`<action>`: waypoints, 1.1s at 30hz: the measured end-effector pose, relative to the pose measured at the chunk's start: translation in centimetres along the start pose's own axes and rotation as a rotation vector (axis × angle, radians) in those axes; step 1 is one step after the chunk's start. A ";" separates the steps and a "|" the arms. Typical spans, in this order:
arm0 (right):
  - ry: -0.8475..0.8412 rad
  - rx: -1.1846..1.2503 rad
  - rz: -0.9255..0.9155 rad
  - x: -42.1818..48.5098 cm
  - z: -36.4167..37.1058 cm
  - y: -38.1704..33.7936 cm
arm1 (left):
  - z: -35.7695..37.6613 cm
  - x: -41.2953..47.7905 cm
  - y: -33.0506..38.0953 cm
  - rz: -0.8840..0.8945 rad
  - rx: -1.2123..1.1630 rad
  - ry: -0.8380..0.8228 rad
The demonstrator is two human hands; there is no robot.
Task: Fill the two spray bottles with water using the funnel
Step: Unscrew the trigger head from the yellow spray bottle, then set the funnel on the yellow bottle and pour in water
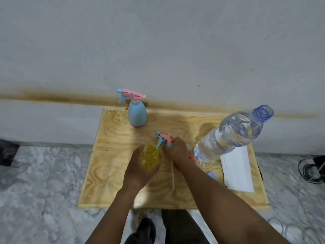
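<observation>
My left hand [139,170] grips the yellow spray bottle [150,156] near the middle of the wooden table [112,155]; its neck is uncapped. My right hand [177,149] holds the pink and blue spray head [163,138] just right of that neck, its thin white dip tube [172,175] hanging down over the table. A blue spray bottle [137,114] with its pink trigger head on stands upright at the table's far edge. A large clear water bottle [230,136], uncapped, stands at the right. A bit of red plastic [192,158] shows behind my right wrist; what it is I cannot tell.
A blue bottle cap [212,175] lies by my right forearm. A white sheet of paper [236,170] lies at the table's right side. The wall rises right behind the table. A black cable [311,170] lies on the marble floor at right.
</observation>
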State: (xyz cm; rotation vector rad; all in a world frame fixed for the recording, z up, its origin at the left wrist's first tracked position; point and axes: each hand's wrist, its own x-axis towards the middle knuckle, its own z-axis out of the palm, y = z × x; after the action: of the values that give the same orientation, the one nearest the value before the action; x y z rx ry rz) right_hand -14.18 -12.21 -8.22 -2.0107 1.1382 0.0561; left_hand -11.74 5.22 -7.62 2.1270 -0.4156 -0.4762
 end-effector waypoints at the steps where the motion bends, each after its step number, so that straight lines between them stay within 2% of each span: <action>1: -0.004 -0.012 0.004 0.1 0.1 0.0 | 0.0 0.0 0.0 0.002 -0.016 0.002; 19: 0.033 0.007 -0.078 -1.6 -0.9 0.3 | 0.1 -0.1 -0.1 0.022 -0.061 0.011; 24: 0.159 0.021 -0.153 -4.5 -2.3 0.2 | 0.4 0.1 0.0 -0.015 -0.037 0.006; 29: 0.380 0.058 -0.311 -9.0 -5.1 1.1 | 0.4 0.2 0.7 -0.063 -0.027 -0.002; 33: 0.463 0.151 -0.255 -11.3 -7.6 2.4 | 0.5 -0.2 2.0 -0.056 0.044 0.047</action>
State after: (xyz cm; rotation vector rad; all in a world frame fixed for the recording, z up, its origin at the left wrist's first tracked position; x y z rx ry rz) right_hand -25.09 -9.98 -0.10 -2.0689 1.1089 -0.6359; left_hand -12.37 3.83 -6.23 2.1925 -0.3433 -0.4524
